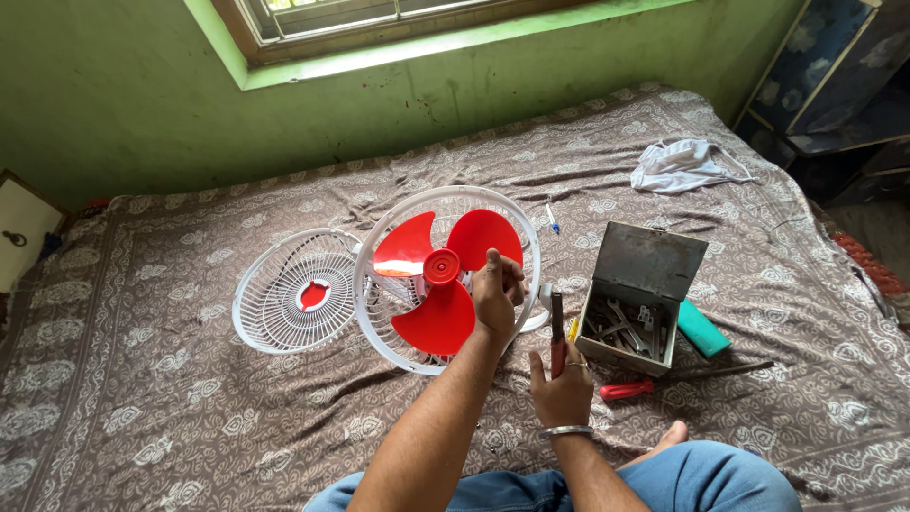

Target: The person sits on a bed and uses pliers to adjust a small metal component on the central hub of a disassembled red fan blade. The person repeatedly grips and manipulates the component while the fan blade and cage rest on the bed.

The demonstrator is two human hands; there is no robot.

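A bed [171,417] with a brown flowered sheet carries everything. Toward its left side lies a white grille [296,292], flat, with a red disc at its centre. Just right of it, touching or overlapping its rim, stands the fan [445,280]: a white cage tilted up, three red blades [438,322] inside and a red hub cap [441,266] in the middle.

The left hand [497,294] is over the right part of the cage, fingers curled shut on the rim or a blade edge there; which one cannot be told. The right hand [561,387], with a metal bangle on the wrist, is nearer the bed's front edge and apart from the left; it is closed round pliers [557,337] with red grips, held upright.

Right of the pliers sits a grey metal toolbox [637,294], lid up, with spanners inside. A red-handled screwdriver [664,381] lies in front of it, and a teal case [703,329] lies against its right side. A pen [551,218] lies behind the fan. A white cloth [684,164] lies crumpled near the far right corner.
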